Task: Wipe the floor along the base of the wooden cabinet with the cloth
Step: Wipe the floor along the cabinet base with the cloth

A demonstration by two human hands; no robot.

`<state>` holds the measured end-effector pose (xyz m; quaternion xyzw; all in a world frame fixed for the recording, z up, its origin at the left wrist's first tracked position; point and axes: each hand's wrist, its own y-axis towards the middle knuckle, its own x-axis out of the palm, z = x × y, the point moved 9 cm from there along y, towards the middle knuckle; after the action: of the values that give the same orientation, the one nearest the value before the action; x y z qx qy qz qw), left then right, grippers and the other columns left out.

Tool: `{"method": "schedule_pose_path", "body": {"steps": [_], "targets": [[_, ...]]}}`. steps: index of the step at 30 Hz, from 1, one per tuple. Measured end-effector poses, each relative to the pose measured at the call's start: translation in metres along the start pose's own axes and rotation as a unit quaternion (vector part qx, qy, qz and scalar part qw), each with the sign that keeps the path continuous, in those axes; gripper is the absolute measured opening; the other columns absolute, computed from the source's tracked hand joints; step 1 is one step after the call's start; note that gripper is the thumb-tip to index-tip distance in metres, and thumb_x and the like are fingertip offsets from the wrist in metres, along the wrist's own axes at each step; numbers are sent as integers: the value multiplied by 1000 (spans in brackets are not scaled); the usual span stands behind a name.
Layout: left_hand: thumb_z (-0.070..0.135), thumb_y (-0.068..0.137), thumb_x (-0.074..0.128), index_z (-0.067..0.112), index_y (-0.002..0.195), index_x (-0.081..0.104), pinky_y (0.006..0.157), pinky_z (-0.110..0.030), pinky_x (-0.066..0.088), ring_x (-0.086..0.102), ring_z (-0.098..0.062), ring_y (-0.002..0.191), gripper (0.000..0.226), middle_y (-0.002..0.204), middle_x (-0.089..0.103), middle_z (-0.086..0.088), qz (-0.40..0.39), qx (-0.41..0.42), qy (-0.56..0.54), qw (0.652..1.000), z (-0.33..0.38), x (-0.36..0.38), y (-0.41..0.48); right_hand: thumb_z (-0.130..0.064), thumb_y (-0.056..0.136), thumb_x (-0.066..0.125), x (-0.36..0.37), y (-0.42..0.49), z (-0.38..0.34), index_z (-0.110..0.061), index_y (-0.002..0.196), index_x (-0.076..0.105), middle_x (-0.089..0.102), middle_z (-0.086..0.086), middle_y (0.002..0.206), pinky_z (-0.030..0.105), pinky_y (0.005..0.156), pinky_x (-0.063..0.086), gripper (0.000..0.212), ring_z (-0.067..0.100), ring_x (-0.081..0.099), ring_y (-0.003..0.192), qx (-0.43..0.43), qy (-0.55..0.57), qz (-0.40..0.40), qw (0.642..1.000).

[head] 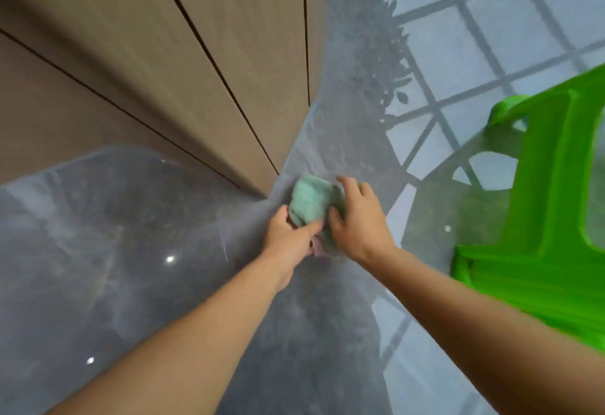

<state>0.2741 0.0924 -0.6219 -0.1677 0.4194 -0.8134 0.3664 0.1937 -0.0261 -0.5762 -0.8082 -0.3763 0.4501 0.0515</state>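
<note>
Forearms: both reach forward and down from the bottom of the view, converging on one spot of floor, which suits a person bending low to work at the cabinet's foot.
Left hand (289, 234): curled closed on the near, lower edge of the cloth, thumb and fingers pinching it; judged to be anchoring or gathering the fabric so that it does not slide loose.
Right hand (357, 221): partly open, palm down, its fingers spread over the right side of the cloth and its thumb pressed against the fabric; it looks placed to bear down and steer the wipe.
Pale green cloth (311, 201): bunched into a thick folded pad between the two hands, a pinkish bit showing at its lower end; it sits just beside the bottom corner of the cabinet, and whether it lies flat on the floor cannot be told.
Glossy grey floor (163, 267): polished enough to mirror ceiling lights and a window grid.
Green plastic stool (540, 218): stands to the right, apart from the hands, clear of the wiping path.
Wooden cabinet (163, 54): flat panels with dark seams rise from the floor; its base runs away beyond the cloth, so the strip ahead probably remains to be wiped.
</note>
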Motion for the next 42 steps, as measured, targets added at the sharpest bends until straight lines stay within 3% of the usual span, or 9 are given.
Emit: {"method": "schedule_pose_path", "body": {"steps": [5, 9, 13, 20, 26, 29, 36, 39, 42], "targets": [[11, 89, 63, 10, 109, 61, 96, -53, 55, 70, -34, 107, 20, 113, 73, -20, 31, 123, 131, 983, 26, -17, 46, -48, 95, 42, 33, 51, -41, -19, 149, 34, 32, 13, 157, 52, 117, 22, 62, 37, 20, 147, -212, -244, -22, 946], [31, 78, 74, 8, 128, 57, 99, -47, 46, 54, -41, 115, 58, 131, 58, -19, 187, 282, 411, 847, 22, -63, 13, -58, 97, 29, 79, 45, -36, -15, 155, 21, 13, 13, 165, 53, 123, 7, 72, 32, 4, 153, -256, -299, -69, 917], [59, 83, 47, 2, 148, 40, 114, -61, 31, 36, -51, 142, 86, 156, 38, -29, 285, 233, 552, 748, -26, -101, 1, -53, 96, 26, 71, 67, -24, -14, 155, 22, 17, 9, 165, 53, 122, 15, 70, 29, 10, 153, -294, -356, -54, 886], [63, 88, 33, 9, 157, 24, 120, -59, 19, 21, -43, 152, 88, 165, 25, -24, 323, 230, 585, 708, -46, -103, 10, -47, 95, 19, 4, 159, -12, -23, 156, 19, 16, 1, 165, 47, 124, 12, 65, 26, 10, 153, -315, -389, -31, 865], [62, 87, 34, 11, 157, 26, 120, -58, 18, 23, -43, 152, 87, 165, 25, -23, 347, 248, 579, 695, -47, -103, 9, -41, 99, 23, -37, 195, 10, -15, 156, 8, 6, 8, 167, 52, 124, 6, 65, 31, 0, 153, -69, -296, 113, 946], [61, 86, 36, 10, 156, 27, 120, -59, 18, 21, -43, 152, 87, 164, 26, -23, 337, 231, 584, 702, -44, -101, 5, -51, 97, 26, 17, 132, -12, -14, 155, 16, 10, 9, 166, 53, 123, 8, 70, 32, 2, 153, -135, -280, 106, 945], [62, 84, 38, 12, 156, 28, 121, -58, 18, 21, -41, 153, 87, 164, 27, -21, 347, 235, 584, 696, -47, -103, 7, -46, 96, 34, 62, 71, -14, -18, 155, 21, 22, 7, 164, 46, 124, 10, 66, 27, 13, 153, -535, -408, -122, 730], [63, 86, 36, 13, 157, 24, 122, -56, 15, 19, -40, 154, 88, 165, 24, -20, 359, 241, 586, 686, -49, -104, 9, -42, 99, 29, -33, 189, 3, -21, 156, 14, 14, 5, 166, 47, 124, 9, 62, 29, 11, 153, -292, -375, 20, 880], [63, 86, 36, 12, 157, 24, 122, -56, 15, 19, -41, 154, 88, 165, 24, -21, 362, 240, 590, 681, -48, -104, 10, -44, 100, 23, -79, 231, 33, -16, 156, 8, 4, 8, 167, 50, 124, 7, 65, 32, 2, 153, -65, -318, 92, 941]]}}
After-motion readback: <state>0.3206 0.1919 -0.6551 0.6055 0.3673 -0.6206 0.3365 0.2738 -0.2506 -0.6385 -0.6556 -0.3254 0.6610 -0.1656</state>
